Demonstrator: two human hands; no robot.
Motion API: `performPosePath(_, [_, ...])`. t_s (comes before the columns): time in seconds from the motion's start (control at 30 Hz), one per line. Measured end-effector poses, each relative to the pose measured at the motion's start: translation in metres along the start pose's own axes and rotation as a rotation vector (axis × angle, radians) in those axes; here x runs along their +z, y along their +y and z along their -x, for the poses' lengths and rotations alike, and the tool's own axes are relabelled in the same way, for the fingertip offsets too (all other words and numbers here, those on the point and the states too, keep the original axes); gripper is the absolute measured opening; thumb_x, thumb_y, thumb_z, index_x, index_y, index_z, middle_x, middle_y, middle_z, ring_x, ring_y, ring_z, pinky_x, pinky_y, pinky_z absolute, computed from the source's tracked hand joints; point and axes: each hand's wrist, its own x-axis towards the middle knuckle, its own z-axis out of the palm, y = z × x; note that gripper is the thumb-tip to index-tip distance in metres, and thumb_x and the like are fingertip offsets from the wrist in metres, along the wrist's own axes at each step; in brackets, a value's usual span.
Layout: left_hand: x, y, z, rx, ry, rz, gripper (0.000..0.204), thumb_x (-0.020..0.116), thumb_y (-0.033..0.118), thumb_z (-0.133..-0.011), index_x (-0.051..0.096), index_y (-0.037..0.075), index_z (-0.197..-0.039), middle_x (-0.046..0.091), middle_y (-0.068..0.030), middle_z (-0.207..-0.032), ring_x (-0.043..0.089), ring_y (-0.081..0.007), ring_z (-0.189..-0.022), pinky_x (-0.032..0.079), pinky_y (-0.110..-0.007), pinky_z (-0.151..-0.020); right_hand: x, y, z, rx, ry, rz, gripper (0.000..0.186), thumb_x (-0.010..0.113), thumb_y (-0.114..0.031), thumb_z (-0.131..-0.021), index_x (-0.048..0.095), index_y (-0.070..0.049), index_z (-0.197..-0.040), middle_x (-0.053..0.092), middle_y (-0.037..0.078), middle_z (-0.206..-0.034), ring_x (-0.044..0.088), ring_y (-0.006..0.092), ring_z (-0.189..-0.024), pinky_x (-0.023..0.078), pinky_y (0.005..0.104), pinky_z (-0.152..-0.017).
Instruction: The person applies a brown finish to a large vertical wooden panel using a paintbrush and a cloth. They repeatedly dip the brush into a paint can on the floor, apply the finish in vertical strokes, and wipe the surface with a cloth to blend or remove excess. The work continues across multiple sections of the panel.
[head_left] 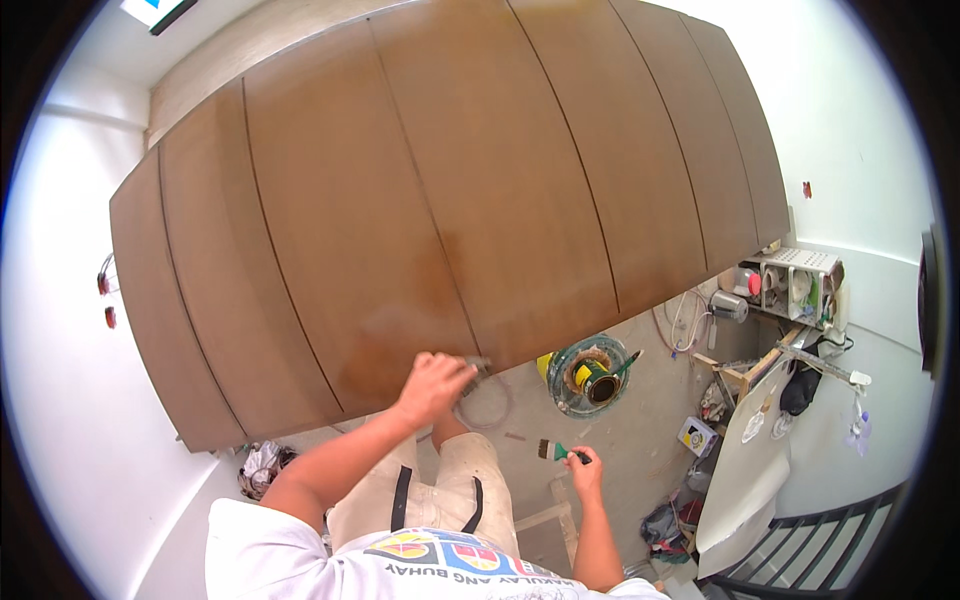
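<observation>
A large brown wooden panel (500,200) with dark parallel grooves spreads before me. At its near edge, my left hand (436,388) is closed on a small greyish thing (478,367), blurred and partly hidden, against the panel's surface. Lower right, my right hand (585,470) grips a paintbrush (552,451) by its green handle, bristles toward the left and apart from the panel. Between that brush and the panel, an open paint can (598,387) with a yellow and green label sits in a round, paint-smeared container (563,398). A green stick-like handle (630,363) leans at its rim.
To the right stand a white plastic rack (805,262) with assorted items, a metal pot (728,305) and a leaning white board (745,470). Black railings (815,540) are at lower right. Hose or cable loops (485,405) lie on the floor; a crumpled bundle (265,465) lies below the panel's left end.
</observation>
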Motion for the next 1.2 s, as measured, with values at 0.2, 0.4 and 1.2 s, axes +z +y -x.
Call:
performPosePath(0.2, [-0.009, 0.021, 0.038, -0.022, 0.055, -0.037, 0.041, 0.067, 0.010, -0.084, 0.076, 0.015, -0.124, 0.069, -0.0007, -0.110, 0.062, -0.0187, -0.103, 0.040, -0.038, -0.095, -0.018, 0.027, 0.013, 0.014, 0.030, -0.022, 0.015, 0.068, -0.003, -0.095, 0.068, 0.003, -0.108, 0.073, 0.012, -0.091, 0.075, 0.0182, -0.079, 0.061, 0.0307, -0.070])
performPosePath(0.4, [-0.056, -0.064, -0.015, 0.098, 0.033, -0.206, 0.046, 0.065, 0.011, -0.085, 0.072, 0.015, -0.130, 0.065, -0.0027, -0.115, 0.060, -0.0199, -0.107, 0.040, -0.041, -0.095, -0.010, 0.015, -0.001, 0.012, 0.000, 0.024, 0.014, 0.067, -0.002, -0.096, 0.065, 0.006, -0.108, 0.071, 0.014, -0.095, 0.076, 0.0219, -0.080, 0.063, 0.0311, -0.071])
performPosePath(1.2, [-0.351, -0.464, -0.374, -0.442, 0.525, -0.384, 0.025, 0.062, 0.015, -0.100, 0.077, 0.013, -0.120, 0.071, -0.0212, -0.122, 0.068, -0.0430, -0.111, 0.054, -0.049, -0.098, 0.073, -0.167, -0.054, -0.049, -0.029, 0.184, 0.012, 0.067, -0.005, -0.098, 0.066, 0.003, -0.108, 0.071, 0.010, -0.093, 0.074, 0.0186, -0.080, 0.060, 0.0299, -0.074])
